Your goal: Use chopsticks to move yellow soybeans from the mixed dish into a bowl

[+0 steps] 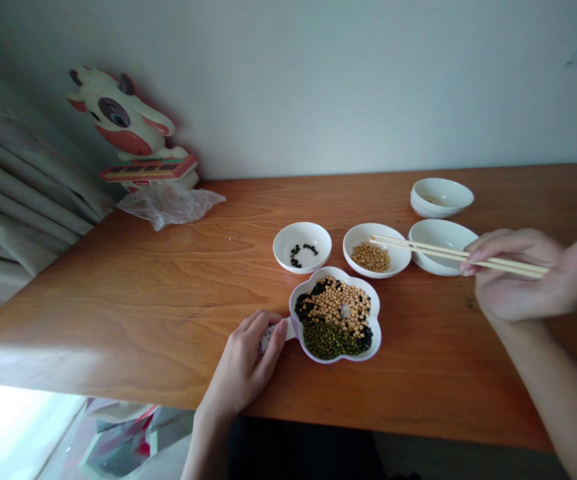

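Chopsticks (443, 254) — clamped in right hand (528, 273), tips nearly together above soybean bowl (398, 263) | left hand (243, 360) clamped on flower-shaped dish (376, 320) tab, steadying it, lower centre

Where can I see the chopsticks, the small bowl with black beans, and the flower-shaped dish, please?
Chopsticks (418, 248): head view, point on the middle of the shafts.
Small bowl with black beans (302, 233): head view, point on the bare white inside.
Flower-shaped dish (377, 313): head view, point on the right rim.

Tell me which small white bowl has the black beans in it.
The leftmost bowl: it holds a few black beans, while the next bowl holds yellow beans.
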Motion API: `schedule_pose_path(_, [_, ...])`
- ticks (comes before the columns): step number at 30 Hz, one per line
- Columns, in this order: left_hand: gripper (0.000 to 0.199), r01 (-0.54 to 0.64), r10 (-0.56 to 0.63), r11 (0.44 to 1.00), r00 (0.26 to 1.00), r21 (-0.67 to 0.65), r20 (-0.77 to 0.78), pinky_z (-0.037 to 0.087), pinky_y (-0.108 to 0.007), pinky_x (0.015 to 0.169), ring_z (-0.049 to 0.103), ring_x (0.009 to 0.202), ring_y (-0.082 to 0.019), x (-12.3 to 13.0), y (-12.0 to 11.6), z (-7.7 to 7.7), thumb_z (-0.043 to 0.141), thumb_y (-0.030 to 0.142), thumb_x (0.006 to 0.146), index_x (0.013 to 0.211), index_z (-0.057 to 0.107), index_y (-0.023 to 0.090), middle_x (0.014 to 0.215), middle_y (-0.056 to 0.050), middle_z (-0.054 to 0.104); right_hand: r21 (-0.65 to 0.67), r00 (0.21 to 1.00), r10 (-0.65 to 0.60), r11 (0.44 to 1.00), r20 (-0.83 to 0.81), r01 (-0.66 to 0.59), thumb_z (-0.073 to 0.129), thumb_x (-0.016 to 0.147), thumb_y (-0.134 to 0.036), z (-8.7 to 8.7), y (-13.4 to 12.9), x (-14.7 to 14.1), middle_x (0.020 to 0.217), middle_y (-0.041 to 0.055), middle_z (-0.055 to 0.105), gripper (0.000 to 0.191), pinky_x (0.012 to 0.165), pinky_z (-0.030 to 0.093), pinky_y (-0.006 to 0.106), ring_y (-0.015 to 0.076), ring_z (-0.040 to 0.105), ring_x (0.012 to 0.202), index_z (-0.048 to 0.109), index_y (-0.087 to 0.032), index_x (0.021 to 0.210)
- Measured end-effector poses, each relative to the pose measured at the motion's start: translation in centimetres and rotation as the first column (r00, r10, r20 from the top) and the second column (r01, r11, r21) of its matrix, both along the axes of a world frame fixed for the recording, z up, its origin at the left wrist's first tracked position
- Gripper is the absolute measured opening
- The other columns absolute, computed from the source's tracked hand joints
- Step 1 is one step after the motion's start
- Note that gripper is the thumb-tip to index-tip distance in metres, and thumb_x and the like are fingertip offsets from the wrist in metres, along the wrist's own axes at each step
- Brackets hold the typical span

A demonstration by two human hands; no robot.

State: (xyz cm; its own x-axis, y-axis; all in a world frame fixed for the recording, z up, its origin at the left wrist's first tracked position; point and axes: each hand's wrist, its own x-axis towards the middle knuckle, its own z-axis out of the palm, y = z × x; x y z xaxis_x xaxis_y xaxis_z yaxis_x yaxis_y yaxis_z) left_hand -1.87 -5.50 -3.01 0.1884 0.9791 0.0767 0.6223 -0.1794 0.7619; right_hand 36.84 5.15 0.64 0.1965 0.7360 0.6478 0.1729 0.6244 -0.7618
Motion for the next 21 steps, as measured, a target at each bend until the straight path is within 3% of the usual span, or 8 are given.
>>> schedule_pose_path(5, [0.021,0.004,-0.004,1.000,1.000,-0.003,0.012,0.046,-0.030,0.086,0.066,0.092,-0.021,0.0,0.0,0.0,0.049,0.037,0.110,0.104,0.065,0.025,0.099,-0.003,0.071,0.060,0.975,-0.110,0.993,0.193,0.100,0.022,0.102,-0.067,-0.7,-0.7,-0.6,0.059,0.0109,0.068,0.077,0.058,0.042,0.043,0.0279,0.064,0.062,0.075,-0.026,0.065])
schedule_pose_path(11, [0.020,0.008,-0.008,1.000,1.000,0.001,0.013,0.045,-0.029,0.086,0.065,0.090,-0.019,0.0,0.0,-0.1,0.050,0.037,0.111,0.104,0.065,0.025,0.097,-0.001,0.069,0.153,0.854,-0.165,0.983,0.493,0.102,0.029,0.104,-0.064,-0.9,-1.5,-1.6,0.069,0.0110,0.077,0.074,0.060,0.043,0.041,0.0247,0.068,0.065,0.081,-0.023,0.070])
schedule_pose_path(15, [0.020,0.007,-0.007,1.000,1.000,0.002,0.009,0.045,-0.029,0.086,0.064,0.090,-0.019,-0.1,0.0,-0.2,0.050,0.037,0.111,0.104,0.064,0.025,0.097,-0.001,0.069,0.207,0.821,-0.200,0.973,0.534,0.102,0.024,0.107,-0.056,-0.9,-1.3,-1.8,0.069,0.0104,0.077,0.074,0.059,0.045,0.038,0.0234,0.070,0.067,0.080,-0.021,0.071])
schedule_pose_path(21, [0.021,0.009,-0.009,1.000,1.000,0.002,0.006,0.045,-0.029,0.086,0.064,0.090,-0.019,-0.2,0.0,-0.4,0.050,0.037,0.111,0.104,0.065,0.025,0.098,-0.001,0.070,0.195,0.851,-0.211,0.972,0.481,0.131,0.029,0.104,-0.063,-0.8,-1.0,-1.9,0.064,0.0069,0.072,0.072,0.054,0.040,0.036,0.0198,0.061,0.057,0.079,-0.022,0.074])
